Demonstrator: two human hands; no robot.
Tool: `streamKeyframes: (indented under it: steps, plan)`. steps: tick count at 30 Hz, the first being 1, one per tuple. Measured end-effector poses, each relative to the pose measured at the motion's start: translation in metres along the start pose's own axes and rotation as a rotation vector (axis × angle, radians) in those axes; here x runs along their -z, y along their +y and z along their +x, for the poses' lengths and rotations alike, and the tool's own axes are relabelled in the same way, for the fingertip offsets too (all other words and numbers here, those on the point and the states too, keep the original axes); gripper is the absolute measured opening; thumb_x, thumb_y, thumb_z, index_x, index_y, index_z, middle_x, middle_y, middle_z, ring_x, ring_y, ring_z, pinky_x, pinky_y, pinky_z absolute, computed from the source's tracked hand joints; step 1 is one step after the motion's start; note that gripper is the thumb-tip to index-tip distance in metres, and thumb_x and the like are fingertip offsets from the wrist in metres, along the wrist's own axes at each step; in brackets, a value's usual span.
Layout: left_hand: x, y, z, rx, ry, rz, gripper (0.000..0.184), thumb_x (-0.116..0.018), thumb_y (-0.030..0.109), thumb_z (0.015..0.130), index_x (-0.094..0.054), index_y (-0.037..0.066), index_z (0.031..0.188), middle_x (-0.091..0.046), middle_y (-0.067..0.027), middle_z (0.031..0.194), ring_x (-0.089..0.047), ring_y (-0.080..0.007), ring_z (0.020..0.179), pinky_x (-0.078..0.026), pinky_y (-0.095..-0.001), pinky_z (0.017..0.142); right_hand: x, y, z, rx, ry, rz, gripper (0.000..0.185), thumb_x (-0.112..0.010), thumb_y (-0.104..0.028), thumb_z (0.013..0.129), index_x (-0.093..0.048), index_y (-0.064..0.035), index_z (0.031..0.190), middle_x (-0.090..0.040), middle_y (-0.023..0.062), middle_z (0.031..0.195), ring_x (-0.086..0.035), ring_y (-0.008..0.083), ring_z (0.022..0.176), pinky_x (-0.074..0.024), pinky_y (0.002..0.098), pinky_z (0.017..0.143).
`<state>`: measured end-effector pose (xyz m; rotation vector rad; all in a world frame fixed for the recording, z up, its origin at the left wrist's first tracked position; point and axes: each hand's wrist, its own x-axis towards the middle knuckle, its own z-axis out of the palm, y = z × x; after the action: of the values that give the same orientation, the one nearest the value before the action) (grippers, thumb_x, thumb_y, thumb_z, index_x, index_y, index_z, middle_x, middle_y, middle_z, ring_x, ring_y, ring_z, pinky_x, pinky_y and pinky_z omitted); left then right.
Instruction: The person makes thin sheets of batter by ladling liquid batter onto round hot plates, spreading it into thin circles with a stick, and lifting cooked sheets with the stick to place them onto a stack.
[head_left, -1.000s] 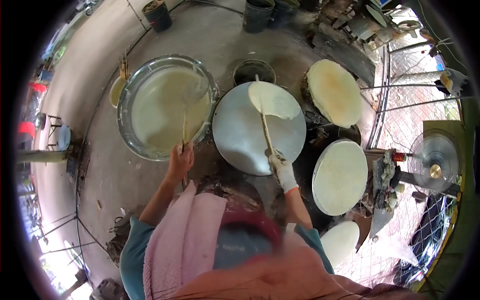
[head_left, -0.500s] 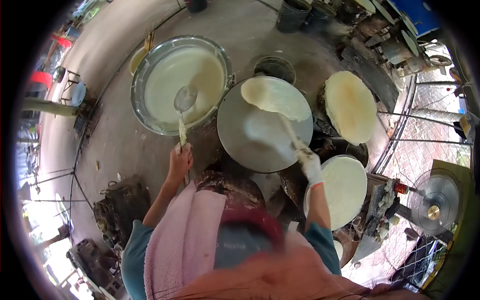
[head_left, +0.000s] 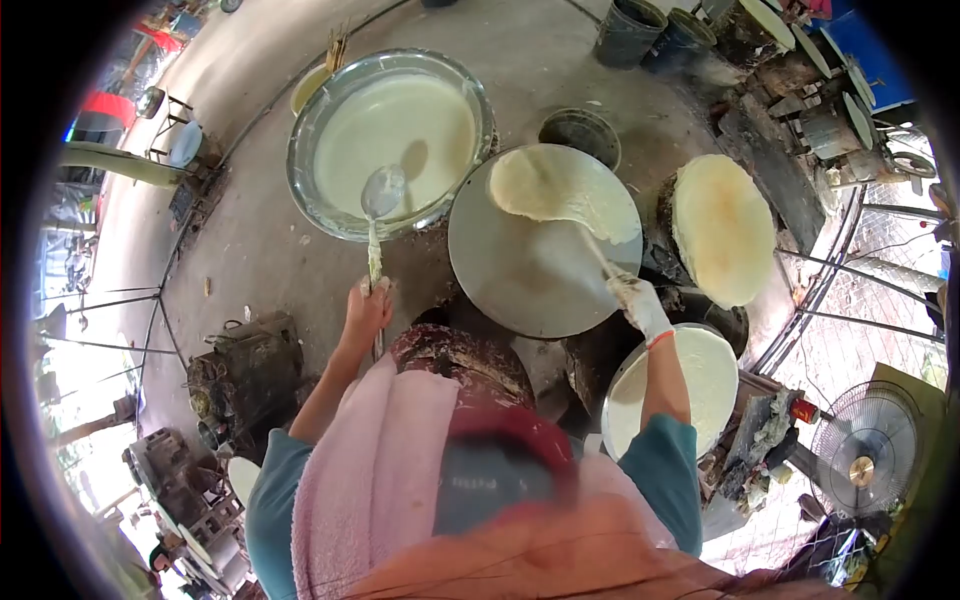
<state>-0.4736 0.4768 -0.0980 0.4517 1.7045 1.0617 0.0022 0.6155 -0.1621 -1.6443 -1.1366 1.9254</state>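
My left hand (head_left: 369, 308) is wrapped around the batter-caked handle of a metal ladle (head_left: 384, 190). The ladle's bowl hangs over the near side of a wide metal basin (head_left: 481, 105) of pale batter (head_left: 375, 125). My right hand (head_left: 640, 303), in a stained white glove, grips the pale handle of a spreader (head_left: 592, 245). Its far end meets a curved layer of batter (head_left: 560, 190) across the far part of a round grey griddle (head_left: 515, 285); I cannot make out the head's shape. Bare grey surface shows on the griddle's near part.
Right of the griddle lies a stack of pale round flatbreads (head_left: 725, 230). A round white-topped container (head_left: 700, 385) sits beneath my right forearm. Behind the griddle is a dark bucket (head_left: 582, 138). A fan (head_left: 865, 450) stands at far right, dark machinery (head_left: 245, 365) at left.
The camera view has shifted, moving most things slightly right. On the griddle, the batter layer now reaches further along the right edge. Both hands keep hold of their tools.
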Motion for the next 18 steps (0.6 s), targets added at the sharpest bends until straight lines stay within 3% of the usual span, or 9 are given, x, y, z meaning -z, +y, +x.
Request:
streamKeyframes:
  steps: [4, 6, 7, 8, 10, 11, 14, 16, 18]
  plan:
    - [0.009, -0.005, -0.011, -0.01, -0.026, -0.038, 0.014, -0.056, 0.015, 0.092, -0.049, 0.008, 0.081, -0.042, 0.0021, 0.057, -0.039, -0.0081, 0.044, -0.03, -0.0258, 0.037, -0.033, -0.029, -0.039, -0.088, -0.134, -0.163, 0.041, -0.067, -0.021, 0.087, -0.06, -0.0061, 0.125, -0.055, -0.0082, 0.067, -0.043, 0.0014, 0.052, -0.0312, 0.02, 0.045]
    - [0.03, -0.042, 0.008, -0.494, 0.015, 0.409, 0.016, -0.056, 0.016, 0.091, -0.05, 0.006, 0.081, -0.044, -0.0002, 0.058, -0.043, -0.0109, 0.045, -0.033, -0.0291, 0.039, -0.013, 0.002, -0.025, 0.016, -0.115, -0.218, 0.04, -0.066, -0.02, 0.087, -0.061, -0.0058, 0.124, -0.056, -0.0076, 0.069, -0.043, 0.0011, 0.052, -0.0319, 0.0195, 0.045]
    - [0.037, -0.055, 0.014, -0.731, 0.035, 0.638, 0.017, -0.057, 0.017, 0.091, -0.05, 0.005, 0.081, -0.046, -0.0014, 0.058, -0.044, -0.0123, 0.046, -0.034, -0.0308, 0.04, -0.002, 0.008, -0.014, 0.172, -0.074, -0.171, 0.038, -0.064, -0.018, 0.088, -0.06, -0.0045, 0.124, -0.06, -0.0018, 0.089, -0.051, 0.0042, 0.068, -0.0388, 0.0195, 0.057]
    - [0.031, -0.04, 0.007, -0.504, 0.043, 0.561, 0.018, -0.056, 0.018, 0.091, -0.05, 0.004, 0.081, -0.046, -0.0032, 0.059, -0.046, -0.0134, 0.047, -0.035, -0.0321, 0.042, 0.003, 0.004, -0.008, 0.329, -0.037, -0.132, 0.037, -0.063, -0.016, 0.089, -0.06, -0.0031, 0.124, -0.064, 0.004, 0.108, -0.058, 0.0072, 0.084, -0.0458, 0.0195, 0.07]
    - [0.015, -0.009, 0.0, -0.058, 0.051, 0.393, 0.021, -0.055, 0.02, 0.091, -0.05, 0.001, 0.082, -0.048, -0.0066, 0.059, -0.05, -0.0155, 0.05, -0.037, -0.0348, 0.045, 0.006, -0.005, 0.011, 0.193, -0.002, -0.154, 0.038, -0.064, -0.016, 0.089, -0.06, -0.0033, 0.125, -0.063, 0.0003, 0.102, -0.055, 0.0065, 0.087, -0.0442, 0.0196, 0.074]
    - [0.015, -0.016, 0.01, -0.218, 0.041, 0.507, 0.022, -0.054, 0.021, 0.091, -0.05, 0.001, 0.083, -0.048, -0.0078, 0.059, -0.05, -0.0188, 0.051, -0.038, -0.0357, 0.046, 0.0, -0.016, 0.017, 0.201, -0.025, -0.185, 0.04, -0.065, -0.017, 0.088, -0.059, -0.0038, 0.125, -0.063, -0.0028, 0.095, -0.053, 0.0055, 0.084, -0.0432, 0.0191, 0.073]
    - [0.014, -0.028, 0.037, -0.542, 0.031, 0.749, 0.026, -0.054, 0.024, 0.092, -0.05, 0.0, 0.085, -0.051, -0.0134, 0.061, -0.052, -0.0299, 0.055, -0.042, -0.0403, 0.053, -0.038, -0.055, -0.022, -0.161, -0.175, -0.374, 0.041, -0.066, -0.018, 0.088, -0.06, -0.0036, 0.125, -0.06, -0.0061, 0.086, -0.05, 0.0054, 0.079, -0.0416, 0.019, 0.071]
    - [-0.001, -0.021, 0.049, -0.545, 0.046, 0.784, 0.027, -0.054, 0.025, 0.091, -0.051, -0.002, 0.087, -0.055, -0.0197, 0.065, -0.056, -0.0391, 0.062, -0.045, -0.0456, 0.059, -0.032, -0.021, -0.025, -0.022, -0.182, -0.533, 0.04, -0.067, -0.016, 0.087, -0.06, 0.0008, 0.123, -0.061, -0.0054, 0.092, -0.051, 0.0073, 0.083, -0.0432, 0.0203, 0.074]
    - [-0.013, -0.022, 0.068, -0.645, 0.017, 0.944, 0.028, -0.049, 0.024, 0.093, -0.051, -0.004, 0.089, -0.059, -0.0252, 0.074, -0.057, -0.0449, 0.072, -0.045, -0.0502, 0.066, -0.01, 0.015, -0.023, 0.172, -0.144, -0.315, 0.038, -0.066, -0.01, 0.086, -0.061, -0.0022, 0.123, -0.061, -0.0034, 0.093, -0.054, 0.0051, 0.077, -0.0442, 0.0194, 0.068]
